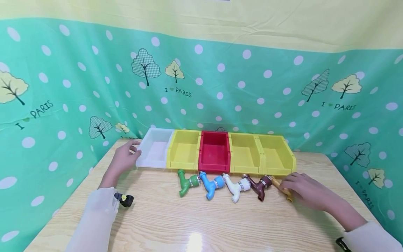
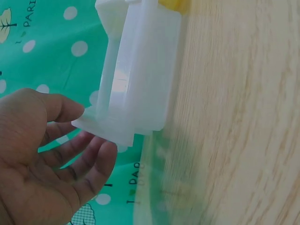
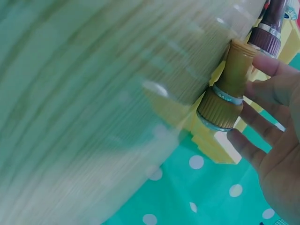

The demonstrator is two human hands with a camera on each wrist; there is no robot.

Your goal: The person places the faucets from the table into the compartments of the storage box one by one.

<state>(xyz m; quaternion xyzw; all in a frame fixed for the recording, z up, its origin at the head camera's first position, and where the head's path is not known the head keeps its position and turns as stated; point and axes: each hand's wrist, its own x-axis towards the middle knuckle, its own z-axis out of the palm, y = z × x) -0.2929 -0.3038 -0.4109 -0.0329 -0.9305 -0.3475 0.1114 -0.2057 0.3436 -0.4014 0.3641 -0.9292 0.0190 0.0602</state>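
At the left end of a row of bins stands a white bin (image 1: 152, 163). My left hand (image 1: 124, 156) holds its outer edge, with thumb and curled fingers about the white rim (image 2: 105, 127) in the left wrist view. Below the bins, a gold-coloured tap (image 3: 236, 70) ends a row of taps on the right. Beside it, my right hand (image 1: 303, 189) touches the tap with fairly straight fingertips and partly covers it in the head view. A dark red tap (image 1: 260, 187), a white tap (image 1: 234, 187), a blue tap (image 1: 208, 185) and a green tap (image 1: 185, 183) lie to its left.
Next to the white bin come a yellow bin (image 1: 183, 164), a red bin (image 1: 214, 167) and two more yellow bins, all open-topped. They stand on a wood-grain table (image 1: 157, 220). A green dotted curtain (image 1: 220, 84) hangs behind and along both sides.
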